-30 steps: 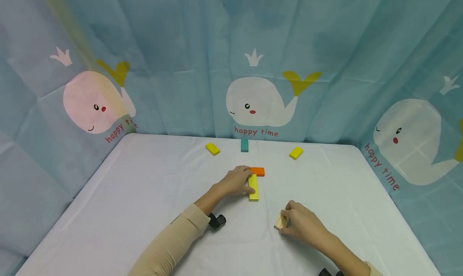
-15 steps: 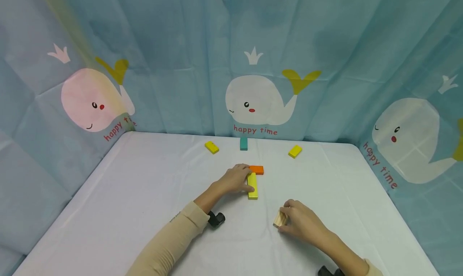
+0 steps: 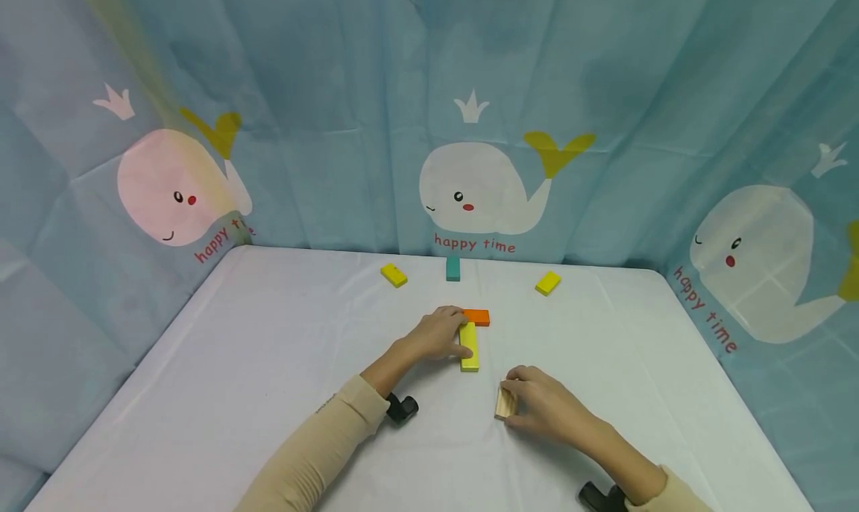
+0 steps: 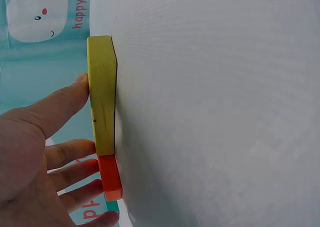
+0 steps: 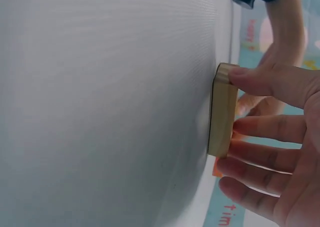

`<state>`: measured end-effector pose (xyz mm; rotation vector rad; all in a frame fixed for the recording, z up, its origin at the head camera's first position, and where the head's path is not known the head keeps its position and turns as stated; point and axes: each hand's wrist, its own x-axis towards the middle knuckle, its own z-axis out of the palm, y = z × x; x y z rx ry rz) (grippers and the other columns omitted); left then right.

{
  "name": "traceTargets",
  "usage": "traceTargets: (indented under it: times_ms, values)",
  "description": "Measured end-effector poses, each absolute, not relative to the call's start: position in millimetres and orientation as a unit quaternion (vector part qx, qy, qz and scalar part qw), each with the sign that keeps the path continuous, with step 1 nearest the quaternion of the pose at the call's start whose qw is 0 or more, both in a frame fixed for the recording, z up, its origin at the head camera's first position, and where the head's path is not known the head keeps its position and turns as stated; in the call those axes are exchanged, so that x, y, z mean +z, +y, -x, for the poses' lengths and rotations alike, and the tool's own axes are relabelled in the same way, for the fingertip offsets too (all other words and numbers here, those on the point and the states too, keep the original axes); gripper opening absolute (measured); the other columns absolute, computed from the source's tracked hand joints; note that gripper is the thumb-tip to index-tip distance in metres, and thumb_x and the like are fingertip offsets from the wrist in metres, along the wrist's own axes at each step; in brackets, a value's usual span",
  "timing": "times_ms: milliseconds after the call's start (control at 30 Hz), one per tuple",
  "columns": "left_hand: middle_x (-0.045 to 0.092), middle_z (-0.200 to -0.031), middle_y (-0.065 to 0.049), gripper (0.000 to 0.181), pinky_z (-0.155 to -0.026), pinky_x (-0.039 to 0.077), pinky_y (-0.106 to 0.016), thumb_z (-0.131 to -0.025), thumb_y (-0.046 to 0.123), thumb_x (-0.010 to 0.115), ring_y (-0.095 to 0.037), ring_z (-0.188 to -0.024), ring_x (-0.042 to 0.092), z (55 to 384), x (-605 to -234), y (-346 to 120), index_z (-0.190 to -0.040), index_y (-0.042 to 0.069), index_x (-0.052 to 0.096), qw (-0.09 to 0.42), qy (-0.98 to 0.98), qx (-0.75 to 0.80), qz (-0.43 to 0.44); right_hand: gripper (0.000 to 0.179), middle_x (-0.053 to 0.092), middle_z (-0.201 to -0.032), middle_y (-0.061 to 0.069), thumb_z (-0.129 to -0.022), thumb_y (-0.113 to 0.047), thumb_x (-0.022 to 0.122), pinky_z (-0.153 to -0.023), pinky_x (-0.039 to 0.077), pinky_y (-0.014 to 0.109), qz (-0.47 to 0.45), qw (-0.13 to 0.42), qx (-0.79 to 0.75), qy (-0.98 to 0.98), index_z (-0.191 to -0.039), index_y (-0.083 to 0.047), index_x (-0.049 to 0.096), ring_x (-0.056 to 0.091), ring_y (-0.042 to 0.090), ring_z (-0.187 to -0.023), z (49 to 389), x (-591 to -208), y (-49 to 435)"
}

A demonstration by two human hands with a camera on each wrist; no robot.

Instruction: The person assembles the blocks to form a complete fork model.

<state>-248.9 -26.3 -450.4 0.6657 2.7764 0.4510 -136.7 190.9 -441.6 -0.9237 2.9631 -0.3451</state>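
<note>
A long yellow block (image 3: 469, 346) lies on the white table, its far end meeting a shorter orange block (image 3: 477, 317). My left hand (image 3: 436, 334) rests at their left side. In the left wrist view, its thumb touches the yellow block (image 4: 102, 97) and its fairly straight fingers reach the joint and the orange block (image 4: 111, 179). My right hand (image 3: 546, 404) holds a plain wooden block (image 3: 505, 404) to the right and nearer, with the thumb at its near end. The right wrist view shows this wooden block (image 5: 224, 112) low against the tabletop, fingertips along its upper side.
Towards the table's back edge lie a teal block (image 3: 452, 269), a yellow block (image 3: 394, 275) on the left and another yellow block (image 3: 548, 283) on the right. A blue whale-print curtain (image 3: 335, 184) stands behind the white table (image 3: 255, 363).
My right hand has shifted left with the wooden block, closer to the long yellow one, and the wooden block has turned slightly. My left hand has stayed in place on the blocks.
</note>
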Motion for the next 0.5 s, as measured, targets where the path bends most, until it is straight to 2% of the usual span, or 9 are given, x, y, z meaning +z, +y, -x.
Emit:
traceTargets:
  times_ms: [500]
  values:
    - [0.044,-0.150,-0.007,0.068,-0.114,0.036,-0.047,-0.084,0.045,0.074,-0.025,-0.141,0.038,249,-449,-26,-0.138,0.011,0.053,0.122,0.954,0.152,-0.229,0.049,0.064,-0.115,0.007,-0.075,-0.027,0.084,-0.087,0.055,0.035,0.329,0.017,-0.117,0.937,-0.115,-0.002,0.070,0.061,0.021,-0.105,154,-436,178]
